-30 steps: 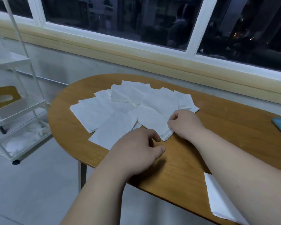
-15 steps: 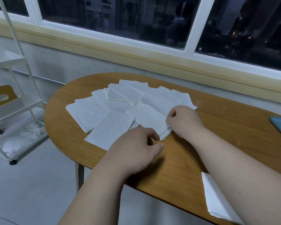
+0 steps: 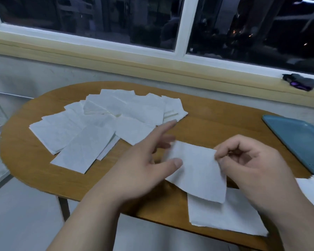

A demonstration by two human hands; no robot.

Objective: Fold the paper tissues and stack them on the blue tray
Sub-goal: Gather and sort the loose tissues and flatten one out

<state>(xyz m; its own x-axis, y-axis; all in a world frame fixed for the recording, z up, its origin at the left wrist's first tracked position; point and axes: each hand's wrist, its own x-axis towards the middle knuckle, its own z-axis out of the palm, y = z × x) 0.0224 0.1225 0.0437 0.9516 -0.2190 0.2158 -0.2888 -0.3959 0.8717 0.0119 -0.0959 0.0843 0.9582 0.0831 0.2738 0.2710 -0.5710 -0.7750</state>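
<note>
Tissue (image 3: 196,169): one sheet, held up left of tray (image 3: 297,138). Right hand (image 3: 252,165): fingers pinch its right edge. Left hand (image 3: 143,163): fingers spread, thumb on its left edge. Advice: match corners squarely, crease flat on table (image 3: 216,127).

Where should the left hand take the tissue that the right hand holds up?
Probably its free upper-left corner, approached from the left: the right hand pinches the held tissue at its upper-right corner, the sheet droops, and the open left hand is right beside that edge.
</note>
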